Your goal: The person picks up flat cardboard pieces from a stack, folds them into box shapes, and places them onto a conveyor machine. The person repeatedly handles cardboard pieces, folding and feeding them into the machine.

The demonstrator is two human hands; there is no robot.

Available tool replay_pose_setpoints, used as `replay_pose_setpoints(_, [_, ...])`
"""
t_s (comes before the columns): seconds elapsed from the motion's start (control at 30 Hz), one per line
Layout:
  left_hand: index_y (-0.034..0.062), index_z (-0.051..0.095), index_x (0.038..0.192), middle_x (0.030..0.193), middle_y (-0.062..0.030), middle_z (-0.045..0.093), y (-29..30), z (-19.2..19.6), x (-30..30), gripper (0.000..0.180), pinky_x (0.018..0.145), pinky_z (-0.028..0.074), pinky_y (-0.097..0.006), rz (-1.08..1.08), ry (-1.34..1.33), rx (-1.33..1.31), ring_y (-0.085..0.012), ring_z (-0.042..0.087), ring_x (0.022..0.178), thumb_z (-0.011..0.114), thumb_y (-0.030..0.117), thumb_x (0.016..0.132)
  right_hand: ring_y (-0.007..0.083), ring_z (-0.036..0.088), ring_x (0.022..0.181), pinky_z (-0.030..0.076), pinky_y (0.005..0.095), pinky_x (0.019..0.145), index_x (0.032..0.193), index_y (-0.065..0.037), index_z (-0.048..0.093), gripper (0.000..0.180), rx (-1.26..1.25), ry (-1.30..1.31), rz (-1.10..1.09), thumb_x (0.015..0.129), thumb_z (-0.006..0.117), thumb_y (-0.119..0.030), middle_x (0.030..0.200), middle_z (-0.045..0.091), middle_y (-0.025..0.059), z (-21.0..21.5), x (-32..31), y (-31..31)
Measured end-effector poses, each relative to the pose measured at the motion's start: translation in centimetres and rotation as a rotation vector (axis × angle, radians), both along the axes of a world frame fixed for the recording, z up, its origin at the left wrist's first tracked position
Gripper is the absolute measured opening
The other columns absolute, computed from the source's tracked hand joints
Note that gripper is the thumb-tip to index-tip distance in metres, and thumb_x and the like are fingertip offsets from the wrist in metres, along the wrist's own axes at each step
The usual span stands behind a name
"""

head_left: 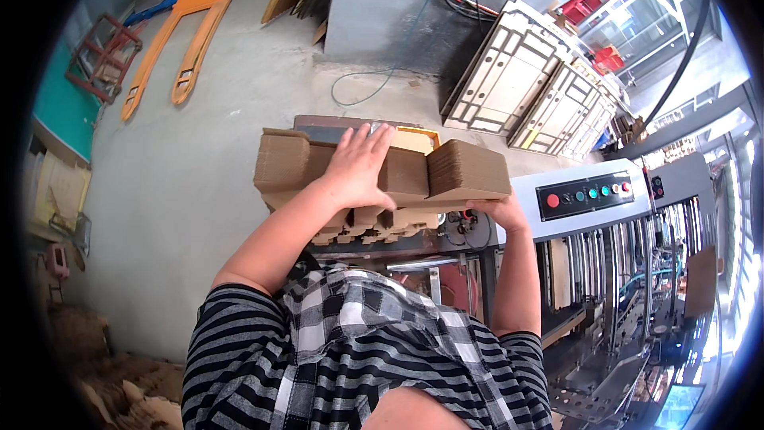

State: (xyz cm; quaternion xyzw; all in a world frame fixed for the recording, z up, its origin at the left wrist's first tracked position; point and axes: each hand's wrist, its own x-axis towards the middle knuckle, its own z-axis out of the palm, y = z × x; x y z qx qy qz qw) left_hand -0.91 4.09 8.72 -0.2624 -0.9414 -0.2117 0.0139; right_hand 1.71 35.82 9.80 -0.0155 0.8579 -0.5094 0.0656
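A thick stack of brown die-cut cardboard blanks (469,173) spans the space in front of me, its layered edges facing up. My left hand (360,166) lies across the middle of the stack, fingers stretched toward its far edge and thumb spread to the right. At the right end, my right hand (503,211) grips the lower corner; most of its fingers are hidden beneath the cardboard. More notched cardboard pieces (374,227) show below the stack, nearer my body. Behind it sits a yellow-edged tray or box (418,139), partly covered.
A machine with a control panel (589,195) of coloured buttons stands at my right, beside rows of metal rods. Patterned die boards (509,68) lean behind it. An orange pallet jack (187,40) rests on the grey floor (171,215) at far left. A thin cable (362,103) loops beyond the stack.
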Motion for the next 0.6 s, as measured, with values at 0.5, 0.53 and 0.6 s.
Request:
replay_pose_setpoints(0.5, [-0.0059, 0.04, 0.124, 0.106, -0.0134, 0.048, -0.2, -2.6, 1.5, 0.087, 0.096, 0.03, -0.04, 0.11, 0.196, -0.246, -0.0269, 0.044, 0.104, 0.077, 0.04, 0.06, 0.0145, 0.057, 0.087, 0.049, 0.0303, 0.077, 0.102, 0.0, 0.058, 0.049, -0.047, -0.058, -0.064, 0.059, 0.08, -0.003, 0.095, 0.063, 0.0058, -0.4, -0.1, -0.4])
replay_pose_setpoints(0.53, [-0.006, 0.04, 0.124, 0.105, -0.0134, 0.048, -0.1, -2.6, 1.6, 0.087, 0.095, 0.03, -0.04, 0.123, 0.21, -0.264, -0.0268, 0.044, 0.103, 0.077, 0.04, 0.06, 0.0146, 0.057, 0.087, 0.049, 0.0304, 0.077, 0.103, 0.0, 0.058, 0.049, -0.048, -0.048, -0.065, 0.059, 0.08, -0.004, 0.095, 0.063, 0.0058, -0.3, -0.1, -0.4])
replay_pose_setpoints(0.6, [-0.0062, 0.04, 0.123, 0.104, -0.0132, 0.049, -0.3, -2.3, 1.5, 0.087, 0.094, 0.031, -0.04, 0.093, 0.183, -0.235, -0.0263, 0.045, 0.101, 0.077, 0.04, 0.06, 0.0147, 0.057, 0.088, 0.048, 0.0306, 0.078, 0.102, 0.0, 0.059, 0.049, -0.032, -0.036, -0.055, 0.058, 0.081, -0.005, 0.095, 0.064, 0.0057, -0.2, 0.0, -0.4])
